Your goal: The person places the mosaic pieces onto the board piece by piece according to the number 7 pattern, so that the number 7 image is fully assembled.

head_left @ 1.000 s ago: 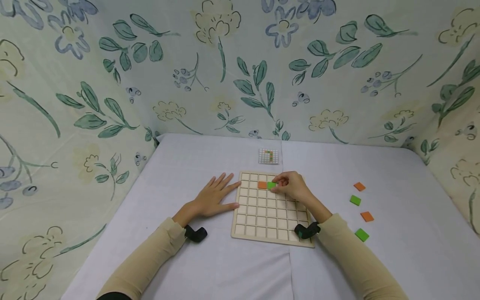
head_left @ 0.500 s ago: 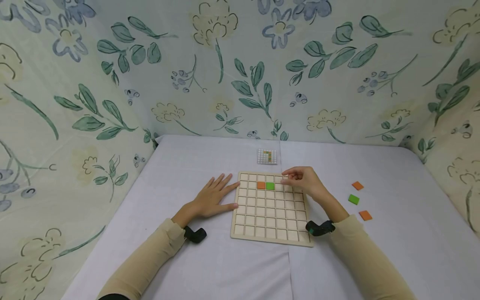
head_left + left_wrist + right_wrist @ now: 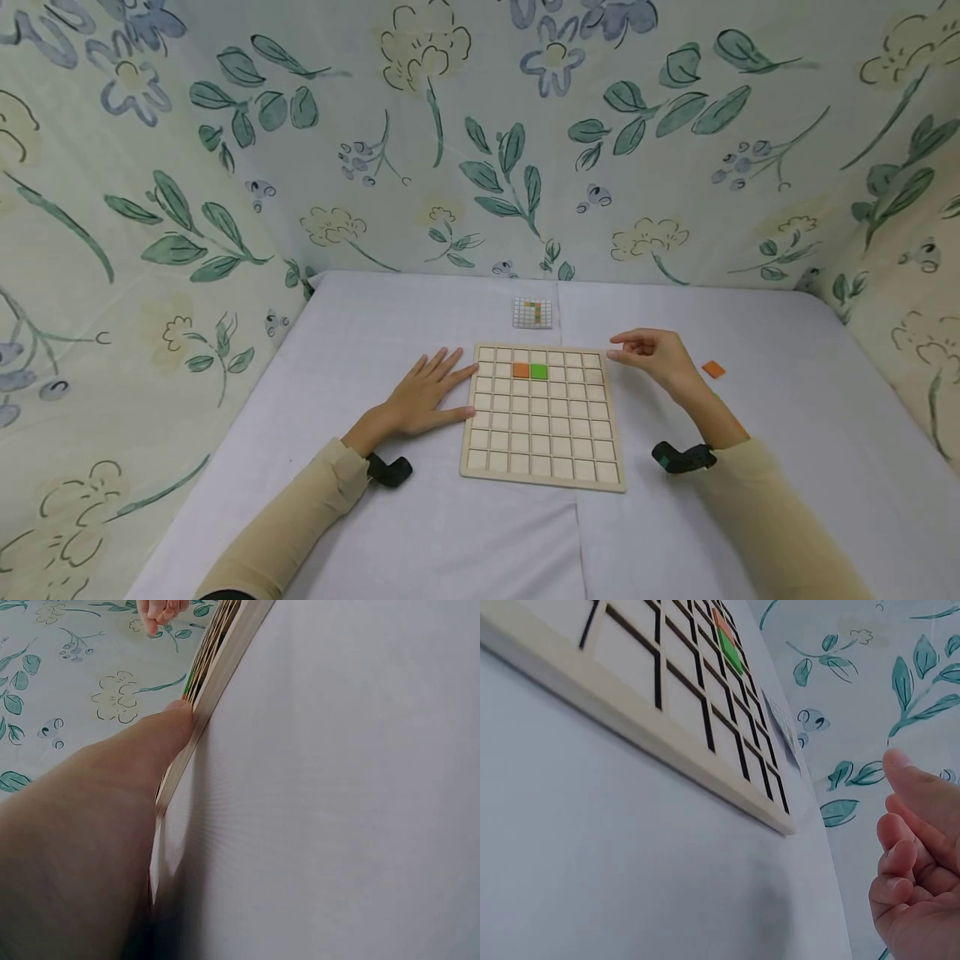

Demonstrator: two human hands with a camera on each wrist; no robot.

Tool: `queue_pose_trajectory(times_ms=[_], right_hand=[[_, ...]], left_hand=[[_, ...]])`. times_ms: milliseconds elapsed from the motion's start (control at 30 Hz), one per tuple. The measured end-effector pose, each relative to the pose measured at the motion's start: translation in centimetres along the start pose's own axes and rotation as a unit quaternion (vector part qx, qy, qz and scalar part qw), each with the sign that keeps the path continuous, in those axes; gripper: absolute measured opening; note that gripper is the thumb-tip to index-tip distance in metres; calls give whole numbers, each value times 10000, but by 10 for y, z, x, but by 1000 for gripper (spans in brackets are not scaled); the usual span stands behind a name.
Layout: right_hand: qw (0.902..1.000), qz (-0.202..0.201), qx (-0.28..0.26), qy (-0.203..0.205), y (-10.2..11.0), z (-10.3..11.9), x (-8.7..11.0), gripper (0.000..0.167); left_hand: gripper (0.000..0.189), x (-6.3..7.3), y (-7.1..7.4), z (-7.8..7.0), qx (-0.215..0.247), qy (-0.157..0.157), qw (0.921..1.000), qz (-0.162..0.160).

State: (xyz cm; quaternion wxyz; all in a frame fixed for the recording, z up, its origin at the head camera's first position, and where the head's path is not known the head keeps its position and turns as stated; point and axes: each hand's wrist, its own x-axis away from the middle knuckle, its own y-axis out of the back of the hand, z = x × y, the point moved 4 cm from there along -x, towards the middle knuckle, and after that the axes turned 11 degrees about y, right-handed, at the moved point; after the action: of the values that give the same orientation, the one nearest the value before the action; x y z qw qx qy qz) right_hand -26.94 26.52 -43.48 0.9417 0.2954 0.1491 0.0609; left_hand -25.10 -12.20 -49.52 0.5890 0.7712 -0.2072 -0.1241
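- Left hand (image 3: 423,397): spread wide, touching the square pale-wooden grid board (image 3: 542,423).
- Right hand (image 3: 658,360): loosely curled, empty.
- Between hands, on board: orange square tile (image 3: 521,371), green square tile (image 3: 538,372).

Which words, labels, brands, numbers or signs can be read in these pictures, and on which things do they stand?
None can be read.
The small card shows a coloured grid; any print on it would be too small to read.
The board and green tile show no writing.

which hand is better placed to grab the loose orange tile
Probably the right hand: it looks empty and nearer the loose orange tile; the left hand is across the board, touching its edge.
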Motion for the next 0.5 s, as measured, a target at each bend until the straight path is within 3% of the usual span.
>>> queue_pose_trajectory(times_ms=[500], right_hand=[[9961,-488,494,-545,50,-28,28,54]], left_hand=[[81,1,0,-1,-8,-15,10000,4]])
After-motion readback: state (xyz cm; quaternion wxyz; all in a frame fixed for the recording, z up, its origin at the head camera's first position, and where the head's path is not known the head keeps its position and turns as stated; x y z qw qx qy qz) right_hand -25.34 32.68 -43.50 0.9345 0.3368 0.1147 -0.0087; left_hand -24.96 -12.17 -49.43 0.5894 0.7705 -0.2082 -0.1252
